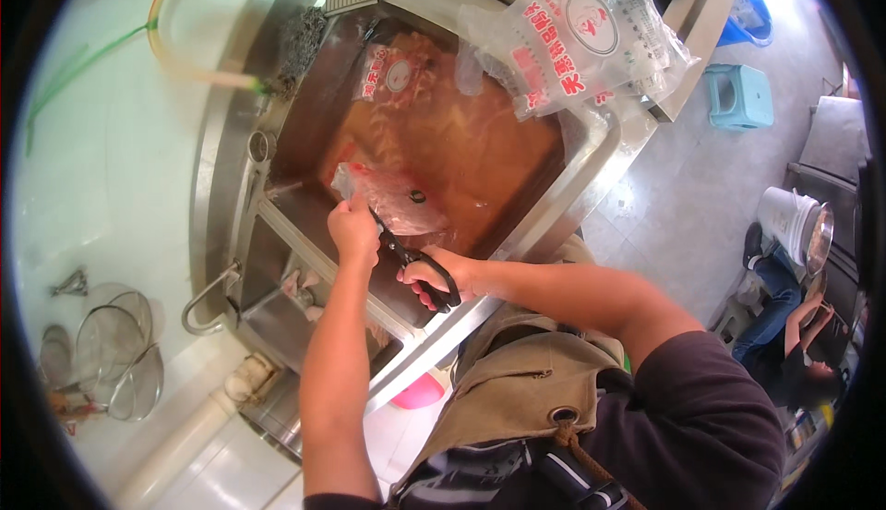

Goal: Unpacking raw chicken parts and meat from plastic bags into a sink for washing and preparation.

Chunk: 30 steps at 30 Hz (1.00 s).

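Note:
My left hand [355, 228] grips one end of a clear plastic bag of pinkish raw meat [405, 202], held over the sink basin. Black-handled scissors [405, 252] are in my right hand [443, 271], with the fingers through the handle loops. Their blades reach the bag's edge beside my left fingers; whether they have cut the plastic cannot be made out. Brownish-red water [498, 164] fills the basin under the bag. Another printed bag with meat [394, 77] lies in the water near the far wall.
Printed plastic bags [571, 39] lie over the sink's far right rim. Steel wool [302, 38] rests on the left ledge. A smaller basin [277, 288] adjoins, holding meat scraps. Strainers [114, 354] hang on the left wall. A blue stool [740, 97] stands right; a person [782, 344] sits beyond.

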Motion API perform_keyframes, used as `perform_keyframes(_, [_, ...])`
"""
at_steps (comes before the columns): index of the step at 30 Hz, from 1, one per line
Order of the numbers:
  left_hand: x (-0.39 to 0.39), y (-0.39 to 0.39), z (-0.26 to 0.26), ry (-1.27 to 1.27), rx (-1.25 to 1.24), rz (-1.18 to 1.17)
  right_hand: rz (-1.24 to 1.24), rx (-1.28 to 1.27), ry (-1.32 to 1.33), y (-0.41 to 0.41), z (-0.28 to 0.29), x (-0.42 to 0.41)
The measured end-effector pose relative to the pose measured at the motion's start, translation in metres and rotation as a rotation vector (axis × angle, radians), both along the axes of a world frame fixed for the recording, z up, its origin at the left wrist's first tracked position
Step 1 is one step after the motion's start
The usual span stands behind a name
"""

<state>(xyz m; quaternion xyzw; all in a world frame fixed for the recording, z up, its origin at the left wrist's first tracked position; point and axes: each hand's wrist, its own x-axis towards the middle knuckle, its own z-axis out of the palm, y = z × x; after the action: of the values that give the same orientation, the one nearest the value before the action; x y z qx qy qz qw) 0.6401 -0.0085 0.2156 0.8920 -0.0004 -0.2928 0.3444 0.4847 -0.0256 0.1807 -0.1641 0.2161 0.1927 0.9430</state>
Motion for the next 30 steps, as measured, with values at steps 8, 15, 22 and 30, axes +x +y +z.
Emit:
perform_keyframes(8, [-0.008,0.017,0.008,0.207,-0.15,0.137,-0.093,-0.02,-0.046,-0.002,-0.014,0.029])
perform_keyframes(15, [0.017,0.032,0.024,0.251,-0.295,0.109,-0.04,-0.165,-0.035,-0.019,-0.027,0.036])
perform_keyframes(22, [0.049,0.062,0.011,0.037,-0.296,-0.039,0.114,-0.21,-0.227,-0.029,-0.027,0.016])
perform_keyframes(30, [0.044,0.06,0.029,0.306,-0.78,0.163,-0.032,-0.448,-0.124,-0.102,-0.041,0.01])
